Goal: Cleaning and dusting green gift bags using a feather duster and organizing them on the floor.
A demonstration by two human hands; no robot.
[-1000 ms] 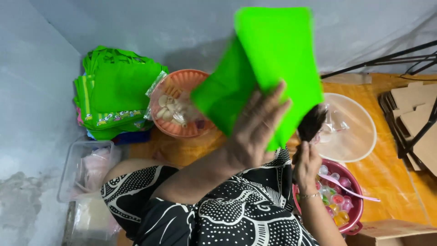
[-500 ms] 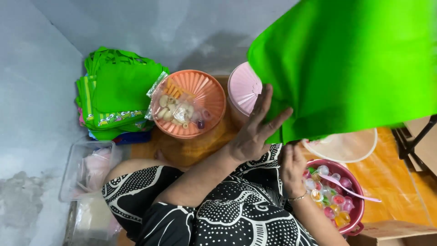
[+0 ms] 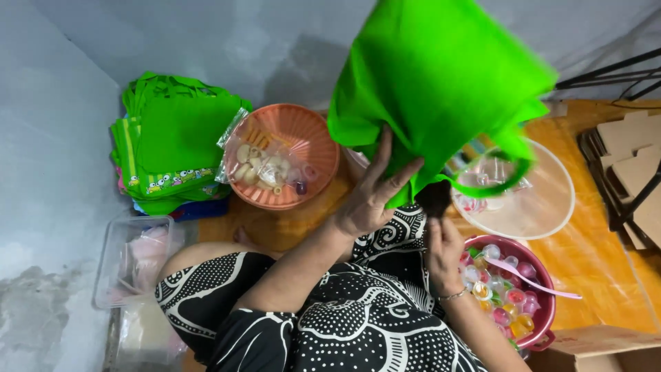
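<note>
A bright green fabric bag (image 3: 441, 83) with a handle loop hangs open-side down in front of me. My left hand (image 3: 372, 196) holds its lower edge, fingers spread against the cloth. My right hand (image 3: 444, 244) is just below the bag's mouth and grips a small dark packet (image 3: 434, 198), whose top touches the bag's edge. Most of the packet is hidden by the bag and my fingers.
A stack of green bags (image 3: 175, 141) lies at the left by the wall. Beside it is an orange basket (image 3: 313, 138) with a clear snack packet. A white round tray (image 3: 544, 207), a magenta bowl (image 3: 540, 275) of jelly cups, a clear box (image 3: 131, 258) and cardboard pieces (image 3: 630, 155) surround me.
The green bag swung from a flat upright sheet to an opened bag lower in front of me. My right hand rose with the dark packet to the bag's mouth.
</note>
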